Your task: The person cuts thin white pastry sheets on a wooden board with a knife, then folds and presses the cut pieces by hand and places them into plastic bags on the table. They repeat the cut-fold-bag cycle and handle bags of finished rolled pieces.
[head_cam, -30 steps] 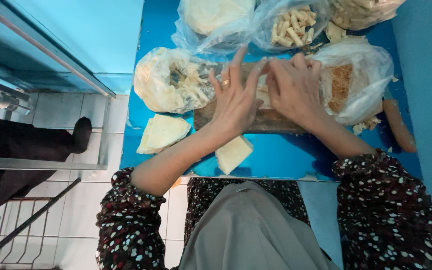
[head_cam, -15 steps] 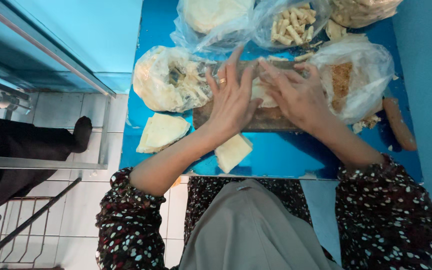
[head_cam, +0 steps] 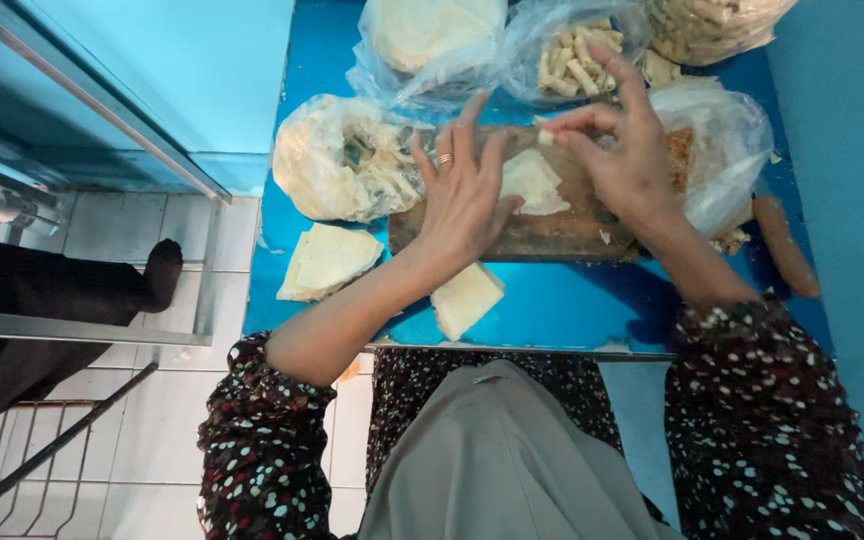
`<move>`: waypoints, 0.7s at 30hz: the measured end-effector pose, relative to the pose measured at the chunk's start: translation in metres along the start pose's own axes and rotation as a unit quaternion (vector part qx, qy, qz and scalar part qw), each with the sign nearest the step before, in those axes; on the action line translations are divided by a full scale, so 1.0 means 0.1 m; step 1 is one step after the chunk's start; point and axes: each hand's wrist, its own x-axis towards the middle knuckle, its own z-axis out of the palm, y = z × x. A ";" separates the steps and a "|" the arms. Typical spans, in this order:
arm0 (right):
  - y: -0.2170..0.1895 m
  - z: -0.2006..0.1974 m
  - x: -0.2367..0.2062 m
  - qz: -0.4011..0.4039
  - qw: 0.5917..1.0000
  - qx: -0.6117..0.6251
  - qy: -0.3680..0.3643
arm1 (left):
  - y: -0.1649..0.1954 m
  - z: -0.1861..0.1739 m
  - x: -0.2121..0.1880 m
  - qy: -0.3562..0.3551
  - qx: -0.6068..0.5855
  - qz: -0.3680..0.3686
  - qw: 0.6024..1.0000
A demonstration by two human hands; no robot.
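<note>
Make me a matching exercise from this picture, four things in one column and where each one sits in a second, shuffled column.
Things
1. thin pale wrapper sheet
2. clear plastic bag of small rolled pieces
3. stack of pale triangular wrappers
4. square pale folded wrapper stack

Places
A. far edge of the blue table, above the board
B. on the brown wooden board, between the hands
C. near table edge, just below the board
D. on the table, left of the board

Pairs: 1-B, 2-A, 3-D, 4-C
</note>
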 end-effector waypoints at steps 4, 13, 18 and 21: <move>-0.13 0.01 -0.21 -0.096 0.968 -0.222 -0.065 | -0.02 0.00 0.02 0.009 -0.013 -0.002 1.000; -0.12 0.09 -0.27 -0.091 0.953 -0.262 -0.120 | -0.02 -0.10 0.00 -0.049 -0.045 0.046 0.997; -0.20 -0.02 -0.23 -0.017 0.979 -0.142 -0.142 | 0.02 -0.13 -0.03 -0.042 -0.047 0.057 0.996; -0.26 -0.13 -0.21 -0.071 0.971 -0.193 -0.123 | 0.01 -0.12 -0.05 -0.040 -0.041 0.055 0.997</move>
